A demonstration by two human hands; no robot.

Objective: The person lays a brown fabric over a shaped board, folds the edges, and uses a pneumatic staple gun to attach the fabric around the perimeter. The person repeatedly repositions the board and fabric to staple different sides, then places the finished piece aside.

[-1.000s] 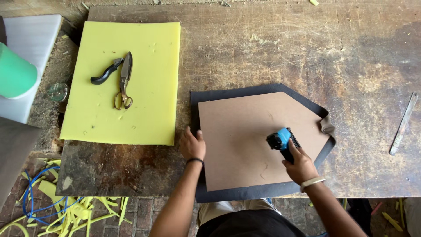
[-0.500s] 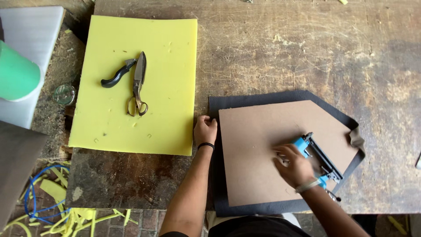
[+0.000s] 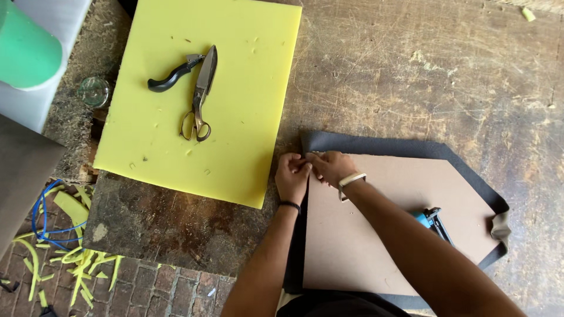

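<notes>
A brown pentagon-shaped board (image 3: pixel 405 205) lies on a sheet of dark fabric (image 3: pixel 376 144) on the worn wooden table (image 3: pixel 423 76). Both hands meet at the board's top left corner. My left hand (image 3: pixel 292 175) and my right hand (image 3: pixel 330 166) pinch the fabric edge there, fingers closed on it. A blue staple gun (image 3: pixel 433 222) lies on the board by my right forearm, with neither hand on it.
A yellow foam sheet (image 3: pixel 235 117) lies to the left with scissors (image 3: pixel 200 97) and a black-handled tool (image 3: pixel 173 73) on it. A green roll (image 3: pixel 26 53) sits far left. Foam scraps and a blue cord (image 3: pixel 47 211) lie on the brick floor.
My right hand let go of the staple gun, which now lies on the board, and reached across to the top left corner beside my left hand. The camera view shifted right.
</notes>
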